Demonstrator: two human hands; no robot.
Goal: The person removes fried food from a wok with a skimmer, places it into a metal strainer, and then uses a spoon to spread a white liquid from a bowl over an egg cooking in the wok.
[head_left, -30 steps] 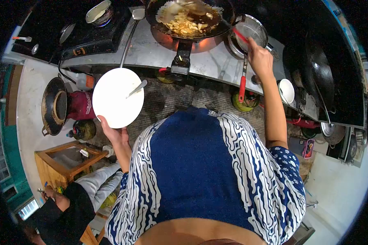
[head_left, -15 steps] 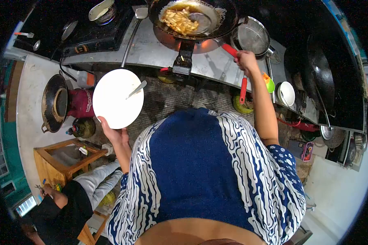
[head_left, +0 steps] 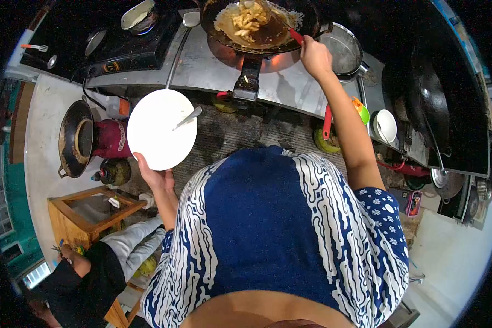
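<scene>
My left hand (head_left: 154, 176) holds a white round plate (head_left: 158, 131) from below, with a metal spoon (head_left: 188, 117) lying on it. My right hand (head_left: 314, 56) grips the red handle of a skimmer ladle (head_left: 257, 19) lifted over the black wok (head_left: 295, 27), loaded with pale fried pieces. The wok sits on a lit burner with orange flame beneath, its handle (head_left: 246, 82) pointing toward me.
A steel pot (head_left: 343, 52) stands right of the wok, a white bowl (head_left: 386, 124) and a second dark wok (head_left: 429, 104) further right. A small stove (head_left: 126, 46) is at left. An empty wok on a red gas cylinder (head_left: 112, 139) stands on the floor. Another person (head_left: 98, 268) sits lower left.
My right hand moved from the steel pot to the wok and raised the skimmer with fried pieces out of the oil. The plate shifted slightly up.
</scene>
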